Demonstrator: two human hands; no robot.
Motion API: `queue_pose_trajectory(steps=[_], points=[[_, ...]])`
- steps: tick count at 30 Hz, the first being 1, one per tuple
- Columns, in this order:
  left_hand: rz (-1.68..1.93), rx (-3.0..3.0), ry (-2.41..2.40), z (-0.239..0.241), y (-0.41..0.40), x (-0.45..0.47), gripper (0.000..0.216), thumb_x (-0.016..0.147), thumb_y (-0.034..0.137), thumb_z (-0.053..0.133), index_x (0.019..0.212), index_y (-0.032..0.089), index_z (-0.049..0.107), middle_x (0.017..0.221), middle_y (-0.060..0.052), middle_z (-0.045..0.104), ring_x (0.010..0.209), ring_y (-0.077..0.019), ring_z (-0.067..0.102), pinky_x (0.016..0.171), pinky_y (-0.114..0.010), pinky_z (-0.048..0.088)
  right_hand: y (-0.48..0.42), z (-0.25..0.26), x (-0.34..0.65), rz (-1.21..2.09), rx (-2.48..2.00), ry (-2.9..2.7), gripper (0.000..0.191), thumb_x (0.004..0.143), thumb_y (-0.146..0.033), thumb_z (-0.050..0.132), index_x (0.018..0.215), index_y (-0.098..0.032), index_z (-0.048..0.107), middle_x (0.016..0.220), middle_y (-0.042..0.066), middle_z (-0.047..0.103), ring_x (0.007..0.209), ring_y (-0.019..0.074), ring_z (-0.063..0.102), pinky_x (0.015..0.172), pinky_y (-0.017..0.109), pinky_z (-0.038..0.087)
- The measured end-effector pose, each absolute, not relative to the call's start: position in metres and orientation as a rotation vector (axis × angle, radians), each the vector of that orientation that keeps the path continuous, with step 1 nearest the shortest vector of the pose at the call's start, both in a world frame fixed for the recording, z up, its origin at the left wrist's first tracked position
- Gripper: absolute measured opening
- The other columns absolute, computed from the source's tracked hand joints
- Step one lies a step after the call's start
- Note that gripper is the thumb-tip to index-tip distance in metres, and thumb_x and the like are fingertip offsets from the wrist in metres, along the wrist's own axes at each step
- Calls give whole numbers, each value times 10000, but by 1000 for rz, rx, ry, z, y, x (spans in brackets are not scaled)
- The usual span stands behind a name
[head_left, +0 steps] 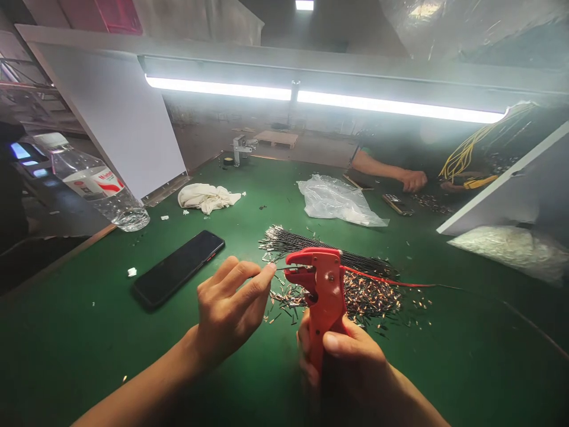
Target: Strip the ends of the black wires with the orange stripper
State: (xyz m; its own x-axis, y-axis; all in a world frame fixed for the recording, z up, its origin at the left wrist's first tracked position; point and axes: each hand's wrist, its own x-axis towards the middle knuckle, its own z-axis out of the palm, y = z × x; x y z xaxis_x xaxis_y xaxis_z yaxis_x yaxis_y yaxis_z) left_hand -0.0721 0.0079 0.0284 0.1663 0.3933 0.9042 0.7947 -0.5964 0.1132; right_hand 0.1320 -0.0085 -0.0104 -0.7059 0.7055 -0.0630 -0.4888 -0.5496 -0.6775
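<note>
A red wire stripper (329,284) stands upright in my right hand (351,350), its handles wrapped by my fingers and its jaws facing left. My left hand (235,296) pinches a thin black wire (281,269) between thumb and forefinger, and the wire's other end reaches the stripper's jaws. Whether the jaws grip the wire I cannot tell. Behind the tool lies a bundle of black wires (302,242) with shiny ends at the left. Beneath and around it is a heap of cut scraps with copper tips (373,296). A red strip (391,280) extends rightward behind the stripper.
A black phone (180,270) lies left of my hands on the green table (200,385). Farther off are a tilted plastic bottle (95,181), a white cloth (207,197) and a clear plastic bag (335,200). Another person's hand (413,179) rests across the table near yellow wires (462,154).
</note>
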Motion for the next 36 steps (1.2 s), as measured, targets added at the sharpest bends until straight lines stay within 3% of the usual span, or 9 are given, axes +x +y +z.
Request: queue_pose_trajectory(steps=[6, 13, 23, 30, 36], points=[[-1431, -2064, -1097, 30, 6, -72, 324, 755, -5, 683, 1013, 190, 667, 721, -4, 639, 617, -112, 458, 563, -239, 410, -5, -6, 133, 2257, -455, -903, 309, 739, -378, 719, 847, -105, 621, 609, 42, 612, 513, 142, 563, 496, 252, 464], [-1393, -2076, -1101, 29, 6, -74, 319, 774, 26, 673, 1035, 209, 668, 725, 0, 648, 614, -116, 475, 560, -240, 411, -10, -9, 130, 2164, -521, -798, 249, 778, -365, 675, 816, -130, 602, 577, -14, 540, 436, 97, 479, 417, 209, 408], [-1337, -2092, -1058, 31, 8, -77, 331, 764, 3, 672, 1041, 185, 664, 738, -13, 653, 625, -123, 456, 567, -252, 405, -4, -7, 133, 2200, -520, -909, 326, 742, -433, 724, 744, -158, 548, 563, -48, 472, 409, 73, 428, 379, 190, 403], [-1319, -2097, -1073, 31, 8, -76, 352, 748, -12, 686, 1044, 177, 662, 742, -13, 660, 635, -126, 439, 568, -252, 400, -7, -6, 130, 2161, -595, -927, 399, 758, -533, 679, 673, -171, 533, 448, -76, 423, 315, 58, 354, 309, 174, 354], [-1324, -2085, -1066, 32, 10, -78, 348, 731, -24, 697, 1028, 154, 669, 741, -24, 662, 635, -127, 453, 569, -257, 400, -13, 4, 127, 2154, -715, -888, 434, 749, -556, 689, 650, -167, 524, 481, -63, 473, 323, 38, 360, 322, 152, 324]])
